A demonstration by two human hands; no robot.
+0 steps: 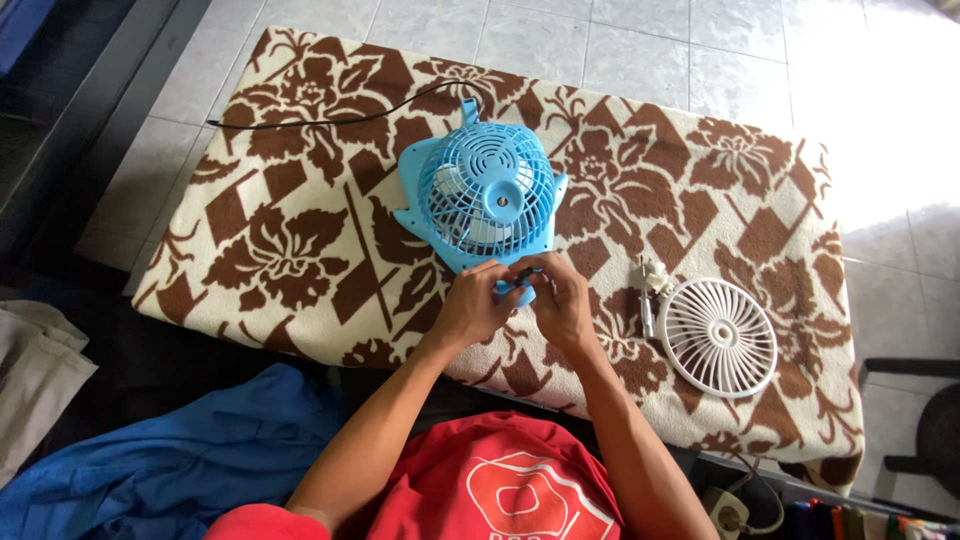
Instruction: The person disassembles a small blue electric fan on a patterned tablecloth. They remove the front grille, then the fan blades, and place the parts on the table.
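- Blue plastic fan [484,195] lies grille-up on a brown-and-cream flowered blanket [300,240], spread over a tiled floor [640,40]. Near edge of the fan sits right under both hands.
- Left hand [472,305] curled at the fan's lower edge, fingers closed round a blue part there; thumb side touching the right hand.
- Right hand [560,300] also closed, pinching a small dark piece [528,272] between thumb and fingers. Cannot tell what the piece is.
- Black cord [330,122] runs from the fan's far side off to the left across the blanket.
- White round grille [718,336] lies flat to the right, well apart from the fan; a small white fitting [652,290] just beside it.
- Handling, as a judgement: fan body looks light and hollow, stiff shell, thin grille ribs likely to flex or snap if squeezed. Better held by the solid outer frame or corner lugs than by the ribs. Soft blanket should stop sliding.
- Blue cloth [200,450] bunched near the person's left.
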